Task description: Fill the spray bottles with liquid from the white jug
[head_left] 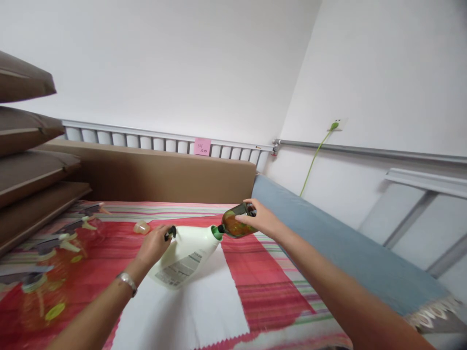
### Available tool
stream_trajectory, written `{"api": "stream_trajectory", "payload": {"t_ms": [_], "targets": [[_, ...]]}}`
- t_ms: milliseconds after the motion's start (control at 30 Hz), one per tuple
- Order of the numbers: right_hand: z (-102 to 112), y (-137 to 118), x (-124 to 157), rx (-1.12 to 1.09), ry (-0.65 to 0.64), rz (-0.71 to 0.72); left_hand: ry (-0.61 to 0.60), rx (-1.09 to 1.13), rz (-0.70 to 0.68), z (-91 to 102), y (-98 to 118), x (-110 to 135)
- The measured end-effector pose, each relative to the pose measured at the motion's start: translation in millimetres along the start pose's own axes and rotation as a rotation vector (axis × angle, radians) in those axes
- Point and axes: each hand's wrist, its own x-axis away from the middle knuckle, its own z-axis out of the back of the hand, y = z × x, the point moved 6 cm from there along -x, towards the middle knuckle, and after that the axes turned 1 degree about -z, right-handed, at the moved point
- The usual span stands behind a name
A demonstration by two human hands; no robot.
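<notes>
Between the left hand [155, 245] and the right hand [264, 221], two open mouths met: that of a white jug [182, 257] and the dark neck of an amber bottle [231, 224]. The left hand was curled about the upper back of the jug, fingers closed, with a small black piece [170, 233] showing at the fingertips; whether that was part of the jug could not be told. The right hand grasped the bottle round its base end, holding it nearly on its side, neck towards the left hand and a little lower. The jug leaned towards the right hand, above a white sheet [215, 313]. Just beyond the left hand stood a small pale cup [141, 227], and to its left a row of spray bottles [44, 301].

The step in hand looked like pouring from bottle to jug, though no stream could be seen. The next move seemed to call for a steady left grip and a slight raising of the bottle's base by the right, the neck held within the jug's green opening [216, 233].
</notes>
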Motion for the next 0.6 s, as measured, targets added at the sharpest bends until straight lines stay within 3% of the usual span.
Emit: {"api": "stream_trajectory", "payload": {"t_ms": [400,600], "targets": [[-21.4,-59.8,0.2,0.513,-0.152,0.291,0.008,0.023,-0.017,0.4,1.2,2.1],[-32.5,-83.3,4.7,0.648,-0.213,0.413,0.026,0.043,-0.025,1.4,-1.0,3.1]]}}
